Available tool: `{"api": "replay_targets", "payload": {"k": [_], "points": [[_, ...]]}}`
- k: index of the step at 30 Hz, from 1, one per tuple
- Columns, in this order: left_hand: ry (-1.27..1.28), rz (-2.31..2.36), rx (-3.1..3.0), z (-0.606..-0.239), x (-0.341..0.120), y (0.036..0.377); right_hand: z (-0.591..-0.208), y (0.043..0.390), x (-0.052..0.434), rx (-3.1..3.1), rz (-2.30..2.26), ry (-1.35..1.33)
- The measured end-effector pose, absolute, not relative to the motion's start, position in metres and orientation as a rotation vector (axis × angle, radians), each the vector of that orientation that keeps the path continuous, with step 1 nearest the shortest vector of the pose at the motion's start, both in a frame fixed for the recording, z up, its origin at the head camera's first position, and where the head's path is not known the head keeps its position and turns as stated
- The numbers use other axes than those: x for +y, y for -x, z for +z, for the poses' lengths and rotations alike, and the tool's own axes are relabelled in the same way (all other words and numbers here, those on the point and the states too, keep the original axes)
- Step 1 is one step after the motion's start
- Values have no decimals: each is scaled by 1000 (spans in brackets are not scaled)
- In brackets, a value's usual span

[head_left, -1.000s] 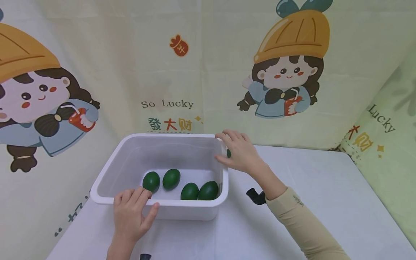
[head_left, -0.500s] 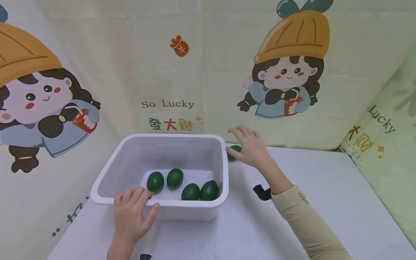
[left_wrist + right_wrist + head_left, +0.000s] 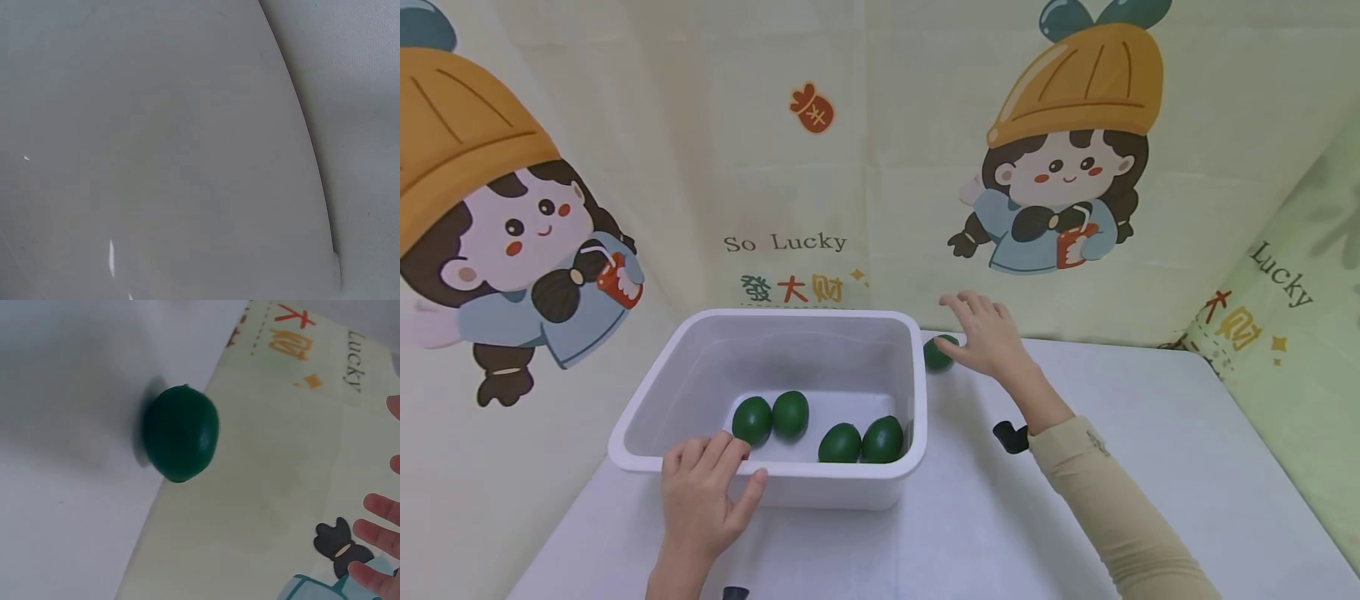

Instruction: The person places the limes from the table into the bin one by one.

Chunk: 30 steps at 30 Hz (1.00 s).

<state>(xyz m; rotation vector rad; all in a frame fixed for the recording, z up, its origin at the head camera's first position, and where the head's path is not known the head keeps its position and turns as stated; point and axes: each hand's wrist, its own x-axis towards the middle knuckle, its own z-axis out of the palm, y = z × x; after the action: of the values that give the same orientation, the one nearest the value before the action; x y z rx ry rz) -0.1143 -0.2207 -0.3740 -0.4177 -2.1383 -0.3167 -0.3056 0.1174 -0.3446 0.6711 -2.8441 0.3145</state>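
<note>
1. A person's right hand [image 3: 988, 336] hangs with fingers spread and straight over the far edge of the tabletop [image 3: 1135, 467], holding nothing; its thumb side is just beside a loose green fruit [image 3: 940, 352], and contact cannot be told from the head view.

2. The loose green fruit lies on the tabletop at its far edge, against the printed backdrop [image 3: 865, 167], just outside the far right corner of a white tub [image 3: 917, 454]. It sits to the left of the right hand, between that hand and the tub wall.

3. In the right wrist view the fruit [image 3: 180, 433] is egg-shaped, its long axis lying roughly along the seam where tabletop meets backdrop, with the fingertips [image 3: 381, 509] clear of it at the frame's right edge.

4. The left hand [image 3: 703, 492] grips the tub's near rim, fingers hooked over the top and thumb on the outer wall. It is well apart from the loose fruit; the right hand is far the nearer.

5. Four more green fruits [image 3: 820, 429] lie on the tub floor, toward its near side.
</note>
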Motion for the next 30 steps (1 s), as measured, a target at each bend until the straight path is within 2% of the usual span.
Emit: {"api": "replay_targets", "payload": {"k": [30], "points": [[429,-320,-2103,-375,-218,113,-403,339,129,-3055,135,-675]]}}
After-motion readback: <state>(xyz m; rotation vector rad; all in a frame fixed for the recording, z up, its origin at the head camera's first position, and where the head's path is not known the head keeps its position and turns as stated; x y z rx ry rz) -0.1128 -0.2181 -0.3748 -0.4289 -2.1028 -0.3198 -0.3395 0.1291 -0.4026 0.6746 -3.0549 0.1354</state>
